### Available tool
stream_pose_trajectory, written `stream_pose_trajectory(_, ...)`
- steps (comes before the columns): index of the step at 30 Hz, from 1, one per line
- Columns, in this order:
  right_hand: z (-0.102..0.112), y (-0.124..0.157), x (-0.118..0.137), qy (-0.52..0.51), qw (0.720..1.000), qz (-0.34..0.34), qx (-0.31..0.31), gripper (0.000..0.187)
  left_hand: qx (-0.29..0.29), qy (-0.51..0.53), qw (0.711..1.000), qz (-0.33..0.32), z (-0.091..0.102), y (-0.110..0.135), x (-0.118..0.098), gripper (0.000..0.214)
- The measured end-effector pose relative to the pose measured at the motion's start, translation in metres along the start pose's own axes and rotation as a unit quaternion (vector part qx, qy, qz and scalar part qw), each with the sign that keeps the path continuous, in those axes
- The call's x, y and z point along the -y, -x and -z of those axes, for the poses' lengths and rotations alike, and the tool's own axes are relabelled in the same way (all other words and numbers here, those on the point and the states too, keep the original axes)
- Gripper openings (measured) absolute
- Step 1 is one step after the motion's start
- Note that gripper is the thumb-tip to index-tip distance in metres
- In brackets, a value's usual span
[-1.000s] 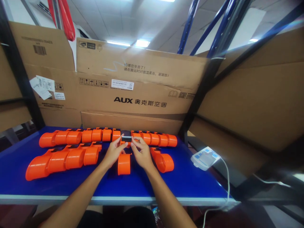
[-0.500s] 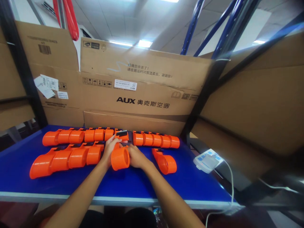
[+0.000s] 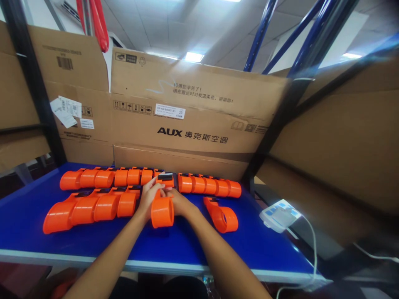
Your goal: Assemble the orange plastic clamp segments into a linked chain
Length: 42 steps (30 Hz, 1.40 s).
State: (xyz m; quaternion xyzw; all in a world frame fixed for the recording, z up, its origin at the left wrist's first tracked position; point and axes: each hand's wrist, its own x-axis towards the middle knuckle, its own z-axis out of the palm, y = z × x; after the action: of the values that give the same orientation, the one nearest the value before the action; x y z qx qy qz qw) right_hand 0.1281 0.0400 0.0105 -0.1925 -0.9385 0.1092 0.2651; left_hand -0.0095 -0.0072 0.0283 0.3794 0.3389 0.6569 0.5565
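Both my hands meet at the middle of a blue table (image 3: 193, 245) around one orange plastic part (image 3: 162, 211) with a round open end that faces me. My left hand (image 3: 149, 196) grips its left side, fingers curled up to a small black piece (image 3: 165, 177) on its far end. My right hand (image 3: 178, 202) holds its right side, fingers wrapped behind it. A lone orange part (image 3: 222, 215) lies just right of my right hand.
A row of orange parts (image 3: 149, 179) lines the back of the table; a second nested row (image 3: 90, 206) lies left of my left hand. Cardboard boxes (image 3: 187, 124) wall the back. A white device (image 3: 279, 214) with a cable sits at the right edge.
The orange part lay flat while both hands fingered the black piece at its far end. Now both hands have closed round the part and its open end is lifted toward me.
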Motion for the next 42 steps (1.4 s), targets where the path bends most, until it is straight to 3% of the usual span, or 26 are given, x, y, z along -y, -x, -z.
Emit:
stream_pose_trajectory(4,0.006,0.013,0.001,-0.013,1.000,0.004,-0.020,0.007,0.004,0.007,1.000,-0.004,-0.001,0.001,0.003,0.060)
stream_pose_trajectory(9,0.010,0.028,0.002,-0.029,0.995,-0.086,-0.041,0.007,-0.005,-0.010,1.000,-0.008,-0.003,0.002,0.007,0.053)
stream_pose_trajectory(14,0.014,0.037,-0.005,-0.024,0.982,-0.177,-0.066,0.022,-0.016,-0.015,1.000,-0.009,-0.003,-0.002,0.007,0.053)
stream_pose_trajectory(18,0.016,0.041,-0.009,-0.005,0.971,-0.209,-0.112,0.040,-0.022,-0.020,0.999,-0.021,-0.004,-0.004,0.007,0.055)
stream_pose_trajectory(24,0.021,0.047,-0.013,0.012,0.946,-0.229,-0.229,0.018,-0.022,-0.038,0.998,-0.033,-0.001,-0.005,0.014,0.054)
stream_pose_trajectory(32,0.017,0.043,-0.015,-0.228,0.875,-0.268,-0.334,0.010,0.007,-0.066,0.997,-0.031,0.003,-0.010,0.025,0.054)
stream_pose_trajectory(37,0.030,0.040,-0.011,-0.228,0.864,-0.239,-0.380,0.014,0.015,-0.068,0.997,-0.036,0.005,-0.010,0.029,0.060)
stream_pose_trajectory(42,0.031,0.040,-0.006,-0.327,0.819,-0.263,-0.392,0.022,0.009,-0.077,0.996,-0.044,0.006,-0.011,0.031,0.061)
